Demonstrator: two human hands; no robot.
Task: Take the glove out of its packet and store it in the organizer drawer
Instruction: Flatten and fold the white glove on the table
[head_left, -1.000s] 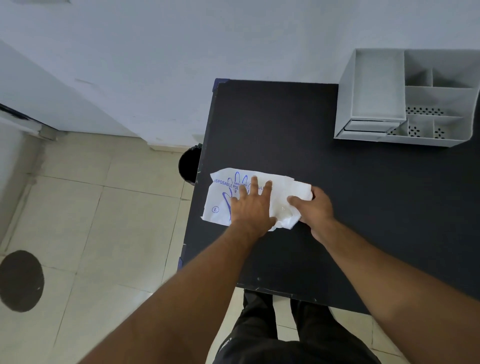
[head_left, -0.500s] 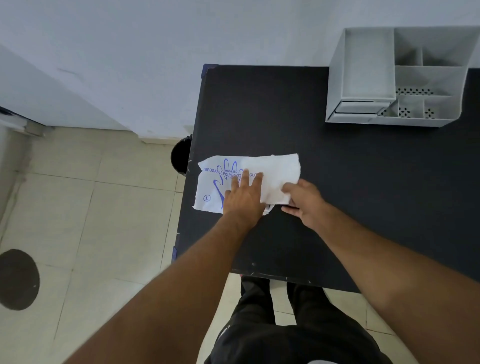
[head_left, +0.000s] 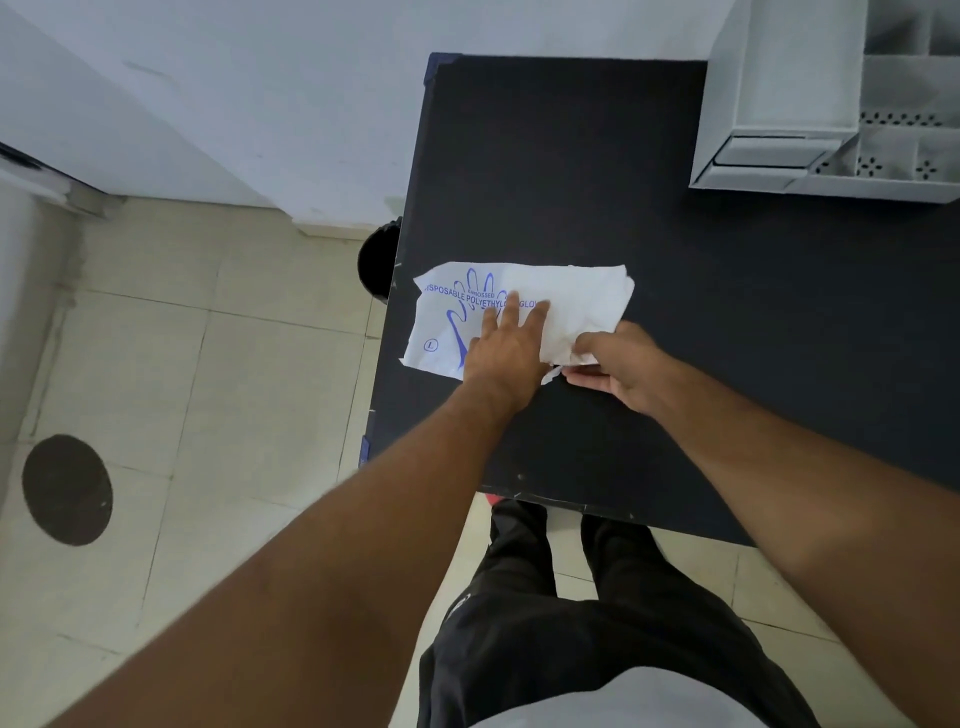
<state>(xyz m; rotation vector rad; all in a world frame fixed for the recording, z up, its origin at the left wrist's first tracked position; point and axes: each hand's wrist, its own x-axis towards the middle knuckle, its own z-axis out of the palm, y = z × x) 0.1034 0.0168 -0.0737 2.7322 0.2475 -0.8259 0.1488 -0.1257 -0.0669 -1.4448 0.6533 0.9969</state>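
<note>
**Both hands on the glove packet at the surface's left edge**

At the left edge of the black surface (head_left: 675, 260) lies the glove packet (head_left: 582, 296), a flat white sheet-like pouch, creased and a little rumpled. Blue print runs across it: the outline of a hand, the words "DISPOSABLE POLYETHYLENE GLOVE" partly covered by fingers, and a circled "L" near its lower left corner. That corner just overhangs the edge.

The left hand (head_left: 506, 353) lies flat on the packet's middle, fingers spread and straight, pressing it down rather than gripping. The right hand (head_left: 623, 364) sits at the packet's lower right corner, its grip closed to a pinch between thumb and fingers on the crumpled white edge there. Whether that is the packet's mouth or the glove itself I cannot tell.

Well away from the packet, at the far right corner of the surface, stands the grey organizer (head_left: 831, 104), with open compartments on top and its drawer (head_left: 769, 156) low at the front, closed. Just left of the packet, below the edge, a dark bin (head_left: 374, 265) stands on the tiled floor (head_left: 208, 389).
</note>
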